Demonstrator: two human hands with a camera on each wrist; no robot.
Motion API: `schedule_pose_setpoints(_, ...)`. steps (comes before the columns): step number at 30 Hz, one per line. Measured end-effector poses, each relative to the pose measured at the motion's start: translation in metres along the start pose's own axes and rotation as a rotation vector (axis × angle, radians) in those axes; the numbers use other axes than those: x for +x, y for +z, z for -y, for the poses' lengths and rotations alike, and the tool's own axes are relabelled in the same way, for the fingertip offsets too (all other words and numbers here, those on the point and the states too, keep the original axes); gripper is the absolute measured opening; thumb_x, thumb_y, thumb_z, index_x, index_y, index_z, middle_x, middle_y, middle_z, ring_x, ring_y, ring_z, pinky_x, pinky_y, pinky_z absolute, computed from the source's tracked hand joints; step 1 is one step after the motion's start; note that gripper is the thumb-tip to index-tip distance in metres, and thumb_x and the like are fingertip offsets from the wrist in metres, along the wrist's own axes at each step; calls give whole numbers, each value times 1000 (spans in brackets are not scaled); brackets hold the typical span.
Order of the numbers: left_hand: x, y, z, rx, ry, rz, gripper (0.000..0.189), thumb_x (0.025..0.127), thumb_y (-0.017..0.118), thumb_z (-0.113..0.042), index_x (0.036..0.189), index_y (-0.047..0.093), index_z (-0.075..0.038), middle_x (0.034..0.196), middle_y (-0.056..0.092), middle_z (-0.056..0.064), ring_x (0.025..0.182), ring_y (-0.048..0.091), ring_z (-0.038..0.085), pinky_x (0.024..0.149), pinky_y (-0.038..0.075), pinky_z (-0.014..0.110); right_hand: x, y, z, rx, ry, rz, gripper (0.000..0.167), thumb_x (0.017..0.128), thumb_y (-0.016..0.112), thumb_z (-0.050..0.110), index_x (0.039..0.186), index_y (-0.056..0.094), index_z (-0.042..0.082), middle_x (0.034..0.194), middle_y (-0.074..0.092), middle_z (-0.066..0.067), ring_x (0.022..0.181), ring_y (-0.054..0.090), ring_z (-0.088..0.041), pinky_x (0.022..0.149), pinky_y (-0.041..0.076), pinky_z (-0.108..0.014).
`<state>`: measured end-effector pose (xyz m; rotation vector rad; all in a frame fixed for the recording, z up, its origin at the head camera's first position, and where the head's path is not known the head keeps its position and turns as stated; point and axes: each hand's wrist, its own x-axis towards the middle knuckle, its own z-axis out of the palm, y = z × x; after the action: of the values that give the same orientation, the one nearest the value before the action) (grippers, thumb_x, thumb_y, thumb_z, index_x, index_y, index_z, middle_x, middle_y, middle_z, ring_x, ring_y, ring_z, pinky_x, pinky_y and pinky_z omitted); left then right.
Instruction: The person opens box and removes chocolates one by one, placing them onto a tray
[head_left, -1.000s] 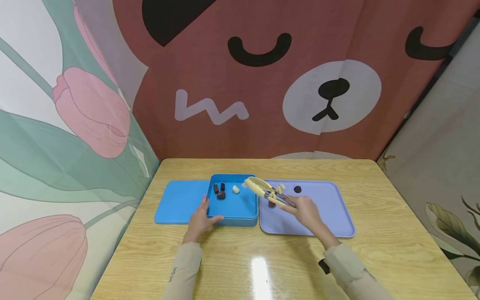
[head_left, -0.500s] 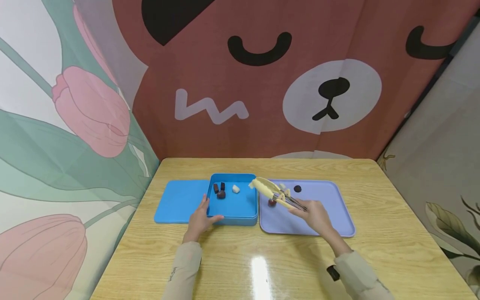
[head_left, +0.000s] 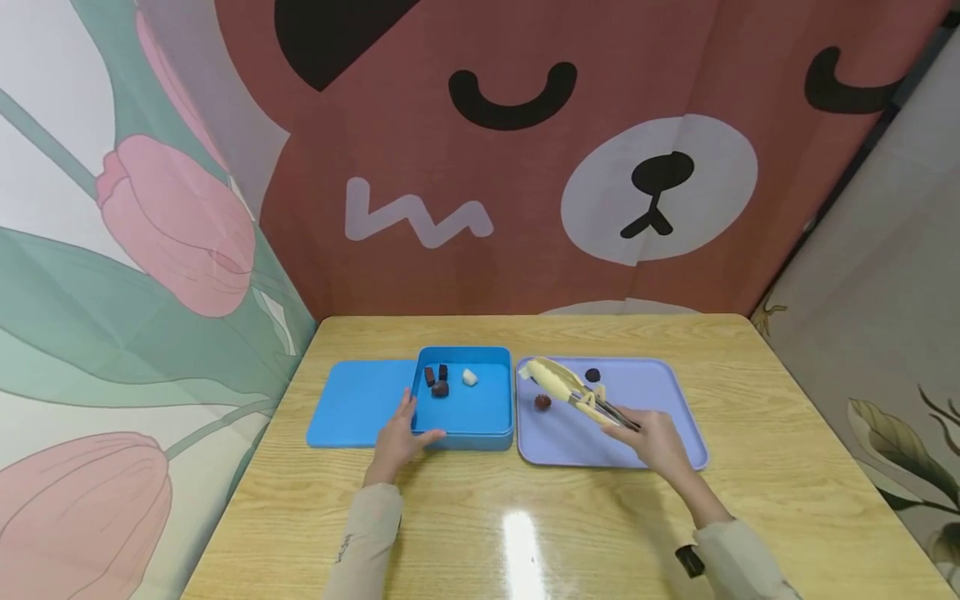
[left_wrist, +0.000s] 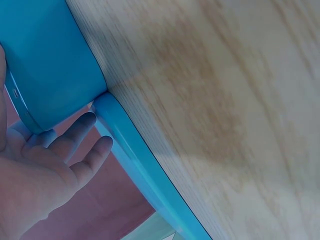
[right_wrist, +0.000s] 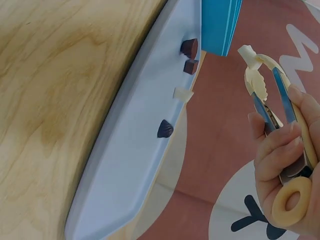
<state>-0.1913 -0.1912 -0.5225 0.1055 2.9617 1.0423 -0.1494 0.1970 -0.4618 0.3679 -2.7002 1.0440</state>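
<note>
My right hand [head_left: 660, 437] grips cream-tipped tongs [head_left: 558, 383] over the left part of the lilac tray [head_left: 585, 454]. A small white piece [right_wrist: 248, 56] sits between the tong tips in the right wrist view. My left hand [head_left: 397, 437] rests against the near left corner of a blue box [head_left: 487, 442], its fingers along the side and the thumb at the front. Inside the box lie a white piece [head_left: 469, 377] and several dark brown pieces [head_left: 440, 388], which look like chocolates. On the tray are a reddish-brown piece [head_left: 542, 402], a dark ridged piece [right_wrist: 165, 129] and a white piece [right_wrist: 182, 94].
A flat blue lid [head_left: 360, 404] lies on the wooden table [head_left: 450, 525], left of the box. The tray stands close beside the box's right wall. Printed cloths [head_left: 420, 275] hang behind the table and at both sides.
My right hand has carried the tongs, with the white piece at their tips, rightward from above the box to above the tray. My left hand has stayed at the box corner.
</note>
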Motion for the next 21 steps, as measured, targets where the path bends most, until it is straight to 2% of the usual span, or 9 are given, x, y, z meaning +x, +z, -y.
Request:
schedule_pose_setpoints(4,-1,-2,-2,1,2,0,93,72,70,-45,137,28,5,147,12,14,127,24,37,95,32,50,-4,-3,-5,10,14,-10,44,76,71,20,106,61,-11,89,64,-25,41,33,-6,36,31,-22)
schedule_pose_setpoints(12,0,-2,-2,6,6,2,94,71,69,-48,137,28,5,147,12,15,127,23,37,96,31,49,-13,-7,-14,-33,9,-24,43,75,72,18,103,61,-13,86,64,-26,43,32,-6,36,30,-22)
schedule_pose_setpoints(14,0,-2,-2,11,9,2,94,71,69,-49,137,28,5,147,12,15,127,24,37,95,32,49,-16,-8,-16,-32,13,-23,43,75,72,17,103,61,-13,88,63,-27,47,38,-8,38,31,-22)
schedule_pose_setpoints(18,0,-2,-2,8,5,3,94,71,69,-49,137,28,5,147,12,14,127,24,38,94,33,49,-20,-11,-19,-18,47,-4,44,77,70,19,105,60,-14,94,61,-29,53,46,-12,40,34,-23)
schedule_pose_setpoints(21,0,-1,-1,3,1,3,94,71,69,-48,138,28,4,147,12,14,127,25,37,94,33,49,-23,-15,-21,27,103,24,48,80,68,21,108,57,-16,93,61,-29,47,46,-13,39,37,-24)
